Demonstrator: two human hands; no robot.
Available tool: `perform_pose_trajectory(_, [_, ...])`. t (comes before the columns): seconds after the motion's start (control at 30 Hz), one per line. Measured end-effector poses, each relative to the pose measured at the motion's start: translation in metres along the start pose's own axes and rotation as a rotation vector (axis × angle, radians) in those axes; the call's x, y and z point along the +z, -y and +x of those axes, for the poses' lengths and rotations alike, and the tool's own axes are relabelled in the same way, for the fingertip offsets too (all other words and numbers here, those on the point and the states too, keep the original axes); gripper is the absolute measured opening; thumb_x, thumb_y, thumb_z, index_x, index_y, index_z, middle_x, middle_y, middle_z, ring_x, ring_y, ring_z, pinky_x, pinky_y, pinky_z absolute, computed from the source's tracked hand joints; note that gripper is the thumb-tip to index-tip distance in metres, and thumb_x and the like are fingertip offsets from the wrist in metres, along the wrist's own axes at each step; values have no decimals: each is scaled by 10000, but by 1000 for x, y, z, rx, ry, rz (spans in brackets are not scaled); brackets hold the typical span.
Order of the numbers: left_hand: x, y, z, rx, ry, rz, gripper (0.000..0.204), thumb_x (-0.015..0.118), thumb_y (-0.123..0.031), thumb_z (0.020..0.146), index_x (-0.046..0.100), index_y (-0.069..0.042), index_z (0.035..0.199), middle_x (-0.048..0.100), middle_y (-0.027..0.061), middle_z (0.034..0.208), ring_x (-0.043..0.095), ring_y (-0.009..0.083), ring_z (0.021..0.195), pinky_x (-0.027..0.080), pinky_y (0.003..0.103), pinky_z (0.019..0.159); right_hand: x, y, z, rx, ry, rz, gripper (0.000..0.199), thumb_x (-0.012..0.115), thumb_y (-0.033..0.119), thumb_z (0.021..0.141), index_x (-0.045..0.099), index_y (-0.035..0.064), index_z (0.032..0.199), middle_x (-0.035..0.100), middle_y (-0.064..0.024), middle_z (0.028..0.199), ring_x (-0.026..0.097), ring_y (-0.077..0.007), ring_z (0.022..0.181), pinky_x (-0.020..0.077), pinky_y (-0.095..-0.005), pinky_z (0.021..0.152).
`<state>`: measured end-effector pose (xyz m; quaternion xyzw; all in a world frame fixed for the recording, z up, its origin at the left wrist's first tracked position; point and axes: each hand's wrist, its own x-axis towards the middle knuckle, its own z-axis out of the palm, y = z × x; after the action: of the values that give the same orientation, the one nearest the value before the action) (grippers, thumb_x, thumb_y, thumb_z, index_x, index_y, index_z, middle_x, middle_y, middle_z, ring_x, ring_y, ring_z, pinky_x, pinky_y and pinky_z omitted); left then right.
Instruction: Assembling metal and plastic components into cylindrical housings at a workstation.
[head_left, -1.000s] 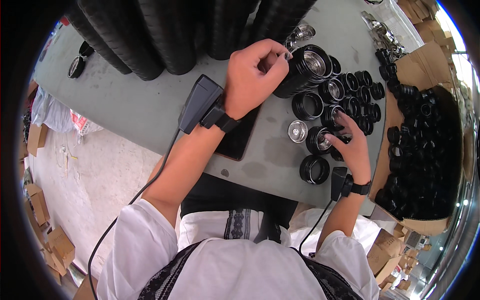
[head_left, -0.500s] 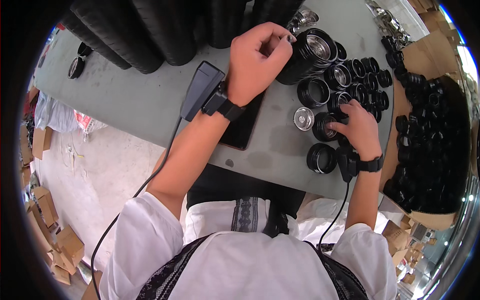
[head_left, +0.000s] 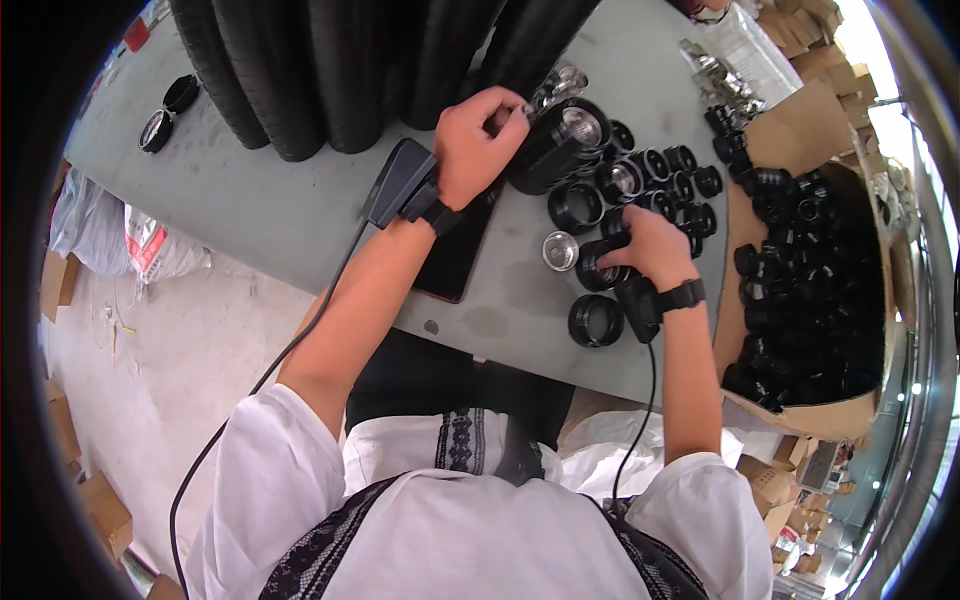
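Over black rings (head_left: 590, 265), the right hand (head_left: 655, 247) holds thumb and finger apart.

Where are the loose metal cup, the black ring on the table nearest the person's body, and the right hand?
Metal cup (head_left: 560, 251): head view, middle of its shiny face.
Black ring (head_left: 579, 326): head view, left side wall.
Right hand (head_left: 655, 247): head view, back of the hand.

A hand could pass low over the table (head_left: 250, 200) at left, this side of the far tubes (head_left: 340, 80). The left hand (head_left: 477, 147) blocks the space just left of the cylinder (head_left: 543, 158); rightward, clustered rings (head_left: 606, 190) leave only slits, the carton (head_left: 800, 138) standing beyond.
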<state>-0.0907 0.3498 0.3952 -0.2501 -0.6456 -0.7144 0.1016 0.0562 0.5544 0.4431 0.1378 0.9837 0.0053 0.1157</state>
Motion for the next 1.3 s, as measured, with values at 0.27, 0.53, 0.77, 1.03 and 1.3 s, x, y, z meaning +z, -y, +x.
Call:
perform_pose_trajectory(0.27, [-49, -45, -22, -95, 38, 1, 101, 591, -62, 802, 627, 3, 870, 580, 26, 632, 476, 40, 575, 394, 214, 525, 20, -31, -19, -37, -81, 384, 389, 773, 244, 631, 645, 30, 929, 639, -144, 900, 612, -299, 869, 486, -360, 755])
perform_pose_trajectory(0.53, [-118, -39, -106, -408, -64, 277, 103, 597, -53, 783, 633, 12, 854, 617, 87, 674, 576, 120, 597, 452, 252, 577, -9, -33, -41, -26, -307, 656, 267, 667, 4, 678, 626, -28, 940, 629, -59, 768, 526, -89, 585, 432, -238, 538])
perform_pose_trajectory(0.77, [-110, -43, -106, -188, 11, 474, 79, 603, -31, 746, 632, -1, 813, 627, 126, 687, 617, 238, 603, 473, 303, 576, -72, 1, -23, -152, -446, 869, 287, 641, -81, 680, 611, -3, 954, 574, -40, 780, 498, -84, 570, 415, -226, 537])
perform_pose_trajectory(1.03, [-109, -42, -109, -198, -23, 469, 84, 601, -22, 747, 635, -7, 822, 624, 118, 679, 613, 227, 590, 467, 296, 562, -112, 49, 4, -448, -276, 707, 258, 646, -52, 677, 623, 6, 927, 594, -50, 850, 498, -111, 614, 411, -232, 577])
perform_pose_trajectory(1.3, [-110, -43, -111, -227, -27, 464, 85, 603, -26, 747, 637, -12, 824, 624, 122, 682, 614, 234, 595, 471, 300, 566, -108, 52, 31, -444, 21, 613, 284, 713, 47, 678, 629, 14, 947, 600, -48, 846, 472, -95, 573, 406, -226, 565])
